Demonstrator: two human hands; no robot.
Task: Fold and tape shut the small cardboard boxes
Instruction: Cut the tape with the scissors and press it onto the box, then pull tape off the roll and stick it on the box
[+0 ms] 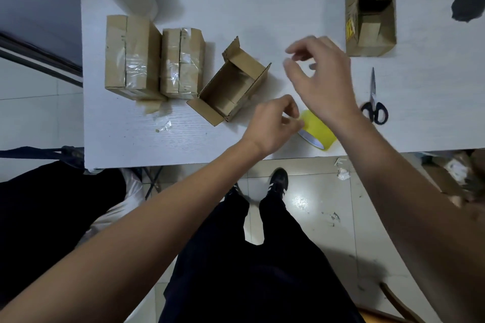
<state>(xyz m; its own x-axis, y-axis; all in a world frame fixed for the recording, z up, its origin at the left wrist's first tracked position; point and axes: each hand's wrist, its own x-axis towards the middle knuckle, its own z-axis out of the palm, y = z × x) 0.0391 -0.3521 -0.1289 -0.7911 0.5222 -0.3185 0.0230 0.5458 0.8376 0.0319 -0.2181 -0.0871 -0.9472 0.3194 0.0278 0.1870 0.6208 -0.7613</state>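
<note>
- The left hand is hovering near the front edge of the white desk, its fingers curled inward beside the yellow tape roll; whether they are pinching the roll or a tape end cannot be told.
- The right hand is hanging above the desk just behind the roll, its fingers loosely bent and spread, gripping nothing visible.
- An open small box is lying at an angle left of the hands, flaps standing up, its inside showing.
- Two taped boxes are standing side by side at the desk's left end: the larger taped box and, touching its right side, the smaller taped box.
- Another open box is sitting at the far right, well apart from the hands.
- Black-handled scissors are lying to the right of the right wrist.
- Scraps of clear tape are lying in front of the taped boxes.
</note>
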